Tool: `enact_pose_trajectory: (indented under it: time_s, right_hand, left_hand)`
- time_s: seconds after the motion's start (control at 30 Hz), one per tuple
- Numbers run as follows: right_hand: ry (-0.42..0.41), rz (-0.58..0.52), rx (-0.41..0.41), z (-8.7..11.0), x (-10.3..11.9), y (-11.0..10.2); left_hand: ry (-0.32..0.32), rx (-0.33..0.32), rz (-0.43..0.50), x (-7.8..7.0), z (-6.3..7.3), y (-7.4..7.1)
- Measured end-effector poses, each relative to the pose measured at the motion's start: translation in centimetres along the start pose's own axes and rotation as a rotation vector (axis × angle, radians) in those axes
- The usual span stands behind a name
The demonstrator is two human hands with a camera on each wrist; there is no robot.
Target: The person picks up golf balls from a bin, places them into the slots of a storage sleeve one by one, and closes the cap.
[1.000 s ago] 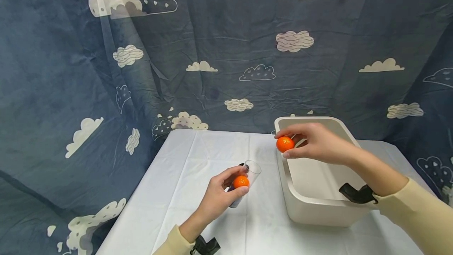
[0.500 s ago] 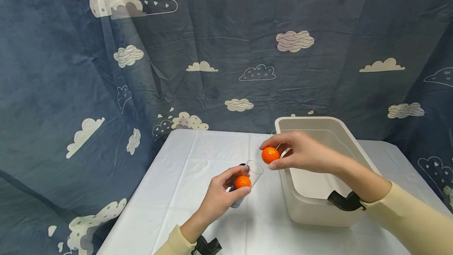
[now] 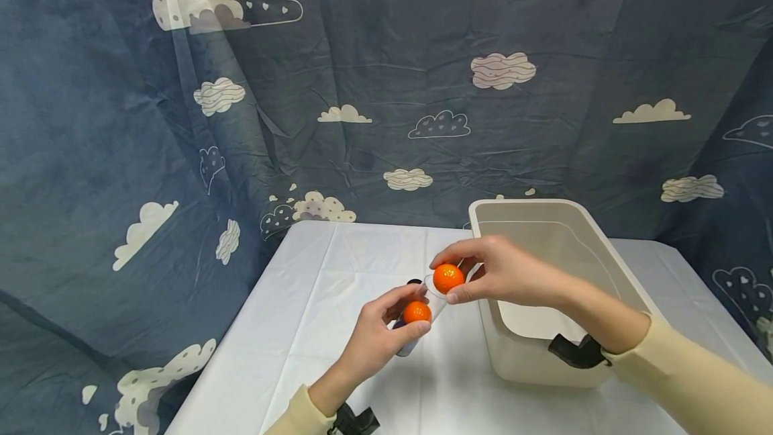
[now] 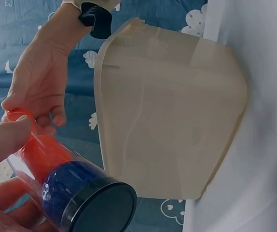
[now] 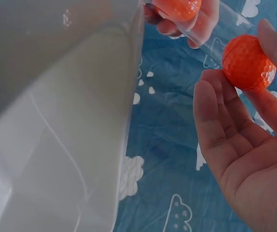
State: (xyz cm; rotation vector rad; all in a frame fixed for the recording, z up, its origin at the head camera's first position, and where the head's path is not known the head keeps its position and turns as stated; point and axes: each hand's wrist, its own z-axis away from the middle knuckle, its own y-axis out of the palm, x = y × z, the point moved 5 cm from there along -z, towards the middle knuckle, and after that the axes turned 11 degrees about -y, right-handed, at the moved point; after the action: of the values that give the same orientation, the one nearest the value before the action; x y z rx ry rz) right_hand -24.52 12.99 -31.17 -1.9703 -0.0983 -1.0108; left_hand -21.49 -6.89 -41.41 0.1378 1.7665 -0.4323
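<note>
My left hand grips a clear tube, tilted with its mouth up and to the right. Inside it lies an orange golf ball, and below that a dark blue ball shows in the left wrist view, near the tube's dark base. Between thumb and fingers, my right hand pinches a second orange golf ball. This ball is right at the tube's open rim and overlaps it in the head view.
A deep off-white bin stands to the right, below my right forearm. White cloth covers the table. A dark blue curtain with cloud prints hangs behind and at the sides.
My right hand has moved left and down from over the bin to the tube's mouth, carrying its orange golf ball. The left hand and tube have barely shifted.
</note>
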Motion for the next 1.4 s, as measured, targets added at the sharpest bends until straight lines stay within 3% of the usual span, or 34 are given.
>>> enact_pose_trajectory:
  time_s: [0.5,0.87,1.17,1.4]
  right_hand:
    - [-0.031,0.023,-0.015,0.2,0.5,0.3]
    - [-0.024,0.046,-0.114,0.1,1.8,0.5]
    - [-0.017,-0.003,-0.223,0.0,2.0,2.9]
    - [0.030,-0.089,-0.336,-0.8,0.1,5.9]
  left_hand:
    - [-0.045,-0.035,-0.024,0.4,0.9,-0.3]
    - [-0.049,-0.097,-0.005,1.0,1.6,-2.3]
    - [-0.018,-0.154,0.021,0.9,2.2,-4.6]
    - [0.050,-0.206,0.052,1.2,3.2,-6.5]
